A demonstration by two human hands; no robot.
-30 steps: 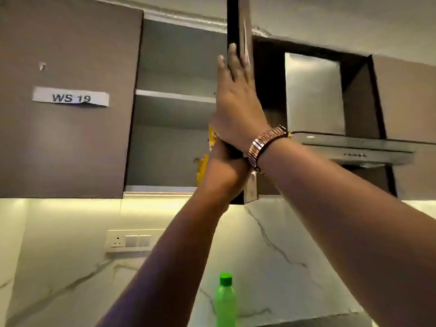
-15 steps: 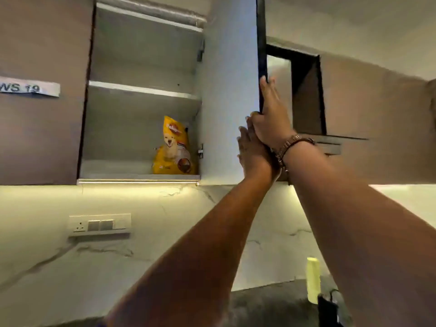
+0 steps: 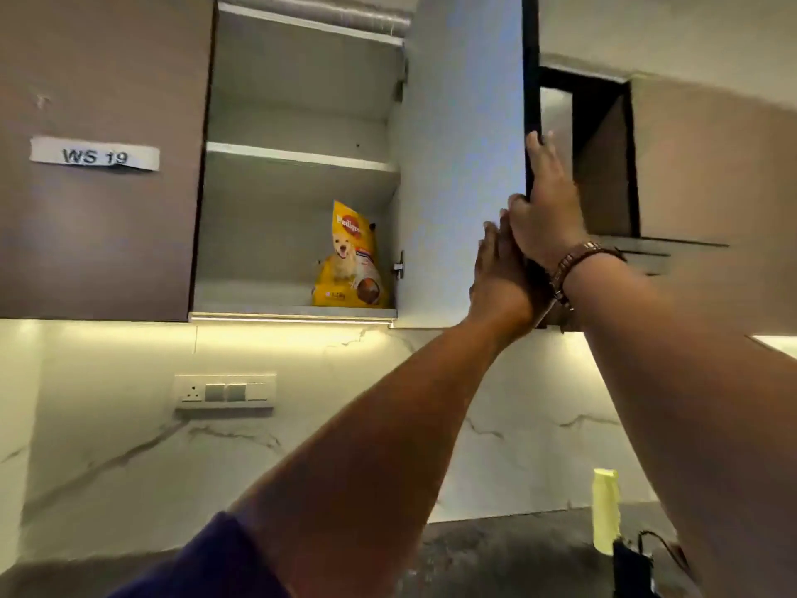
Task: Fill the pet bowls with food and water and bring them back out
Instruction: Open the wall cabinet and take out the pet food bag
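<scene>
Swung wider since half a second ago, the cabinet door [image 3: 463,166] now stands fully open and shows more of the two shelves inside. One yellow dog food bag [image 3: 350,258] stands upright on the lower shelf [image 3: 258,310], at its right end beside the hinge. Both hands are at the door's far edge: the right hand [image 3: 545,209] curls its fingers round that edge, and the left hand [image 3: 500,274] presses flat against the door just below, touching the right. One pale bottle [image 3: 606,509] stands on the dark worktop [image 3: 496,554].
</scene>
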